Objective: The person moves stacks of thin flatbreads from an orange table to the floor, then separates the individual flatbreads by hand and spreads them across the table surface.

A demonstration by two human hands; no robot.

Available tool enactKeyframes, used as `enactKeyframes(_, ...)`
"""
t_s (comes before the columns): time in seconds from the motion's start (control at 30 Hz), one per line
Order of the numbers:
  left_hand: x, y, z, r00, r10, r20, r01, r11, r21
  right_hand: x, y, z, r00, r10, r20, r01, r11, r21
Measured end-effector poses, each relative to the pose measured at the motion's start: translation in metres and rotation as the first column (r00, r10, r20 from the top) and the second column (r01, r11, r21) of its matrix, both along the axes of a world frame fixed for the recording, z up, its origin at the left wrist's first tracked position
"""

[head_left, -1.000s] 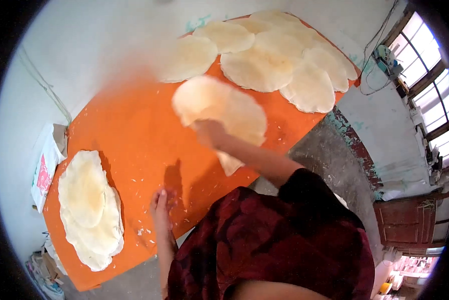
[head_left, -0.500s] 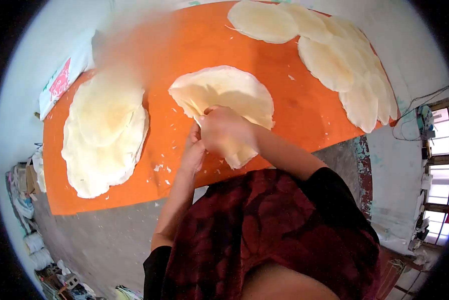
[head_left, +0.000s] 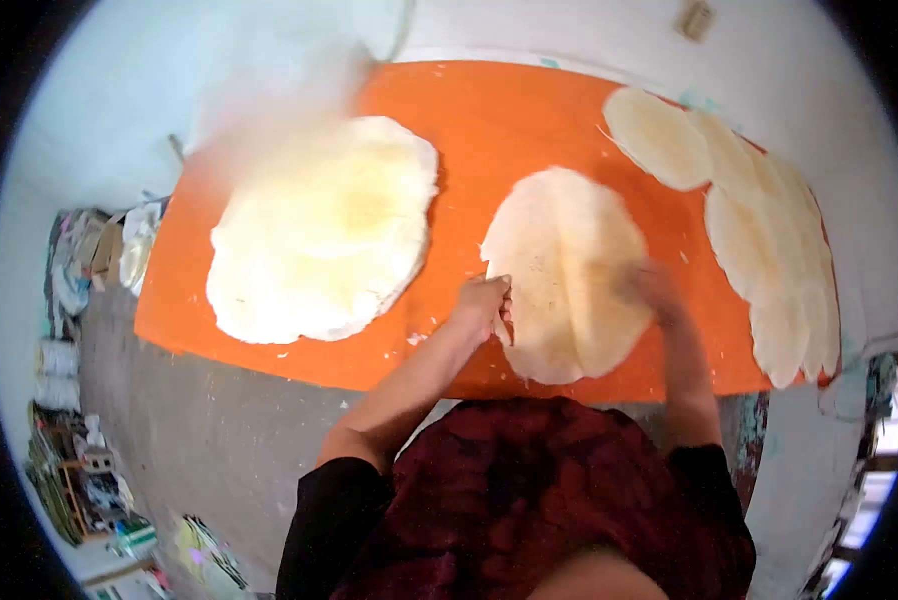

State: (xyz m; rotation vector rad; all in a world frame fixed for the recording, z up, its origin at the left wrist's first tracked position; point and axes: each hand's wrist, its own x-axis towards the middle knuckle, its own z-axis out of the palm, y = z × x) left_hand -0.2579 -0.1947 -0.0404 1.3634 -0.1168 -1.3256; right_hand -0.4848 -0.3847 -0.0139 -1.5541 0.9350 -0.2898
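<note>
A thin, cream-coloured round sheet (head_left: 544,270), like a flatbread, lies spread near the front edge of the orange table, with a lengthwise ridge down its middle. My left hand (head_left: 485,303) pinches the sheet's left edge. At the opposite edge, my right hand (head_left: 653,288) is smeared by motion; whether its fingers grip the sheet cannot be made out. To the left lies a thick stack of similar sheets (head_left: 329,240), its far left part hidden behind a blur.
The orange table (head_left: 469,120) carries a row of overlapping sheets (head_left: 759,220) along its right end. Small pale scraps dot the surface. Bags, boxes and other clutter (head_left: 89,460) line the floor at the left. A wall (head_left: 569,30) borders the far side.
The sheet, folded and bunched between both hands before, is now opened out flat. My hands have parted, the right one moving to the sheet's right edge. The camera view has turned and shifted.
</note>
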Motion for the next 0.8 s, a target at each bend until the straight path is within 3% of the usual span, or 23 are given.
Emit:
enactKeyframes(0.03, 0.018, -0.005, 0.005, 0.993, -0.094, 0.065, 0.085, 0.989, 0.118, -0.029, -0.025, 0.003, 0.967, 0.017, -0.252, -0.091, 0.955, -0.283)
enactKeyframes(0.07, 0.038, -0.008, 0.011, 0.968, -0.165, 0.188, 0.151, 0.985, 0.087, -0.058, -0.050, 0.006, 0.865, -0.061, -0.498, -0.228, 0.837, -0.498)
enactKeyframes(0.1, 0.058, -0.008, 0.017, 0.922, -0.234, 0.308, 0.223, 0.972, 0.070, -0.083, -0.059, 0.003, 0.959, -0.225, -0.171, 0.178, 0.952, -0.250)
enactKeyframes(0.13, 0.079, -0.011, 0.020, 0.709, -0.434, 0.556, 0.415, 0.894, 0.168, -0.108, -0.067, 0.000, 0.849, -0.504, 0.162, 0.495, 0.864, 0.092)
enactKeyframes(0.17, 0.101, -0.014, 0.022, 0.398, -0.531, 0.748, 0.513, 0.805, 0.298, -0.128, -0.072, 0.005, 0.836, -0.548, 0.006, 0.545, 0.830, -0.114)
enactKeyframes(0.2, 0.122, -0.019, 0.022, -0.204, -0.580, 0.788, 0.529, 0.612, 0.588, -0.157, -0.082, 0.009, 0.781, -0.609, -0.139, 0.547, 0.774, -0.321)
enactKeyframes(0.27, 0.149, -0.028, 0.050, 0.295, -0.583, 0.757, 0.501, 0.769, 0.397, -0.184, -0.089, 0.013, 0.797, -0.604, -0.003, 0.589, 0.778, -0.218)
enactKeyframes(0.3, 0.157, -0.026, 0.074, 0.601, -0.414, 0.683, 0.383, 0.900, 0.209, -0.187, -0.087, 0.015, 0.781, -0.624, 0.031, 0.614, 0.757, -0.226)
enactKeyframes(0.33, 0.166, -0.023, 0.094, 0.831, -0.193, 0.522, 0.195, 0.979, 0.051, -0.187, -0.083, 0.017, 0.764, -0.642, 0.064, 0.638, 0.735, -0.230)
enactKeyframes(0.4, 0.201, -0.019, 0.112, 0.796, -0.106, 0.596, 0.173, 0.983, -0.056, -0.173, -0.072, 0.026, 0.744, -0.666, 0.052, 0.653, 0.709, -0.266)
enactKeyframes(0.47, 0.234, 0.008, 0.140, 0.871, -0.036, 0.490, 0.150, 0.969, -0.196, -0.141, -0.053, 0.040, 0.736, -0.676, -0.039, 0.628, 0.703, -0.335)
enactKeyframes(0.53, 0.288, 0.040, 0.132, 0.961, 0.084, 0.262, 0.036, 0.906, -0.422, -0.145, -0.065, 0.018, 0.762, -0.646, 0.052, 0.637, 0.731, -0.245)
enactKeyframes(0.6, 0.326, 0.078, 0.117, 0.979, 0.200, 0.022, -0.164, 0.857, -0.489, -0.150, -0.081, -0.003, 0.790, -0.604, 0.105, 0.612, 0.763, -0.210)
enactKeyframes(0.67, 0.334, 0.108, 0.093, 0.846, 0.522, -0.111, -0.508, 0.724, -0.467, -0.148, -0.093, -0.012, 0.827, -0.549, 0.118, 0.561, 0.794, -0.234)
enactKeyframes(0.8, 0.356, 0.149, -0.028, 0.612, 0.716, -0.336, -0.791, 0.557, -0.254, -0.061, -0.052, 0.053, 0.881, -0.470, 0.062, 0.467, 0.837, -0.285)
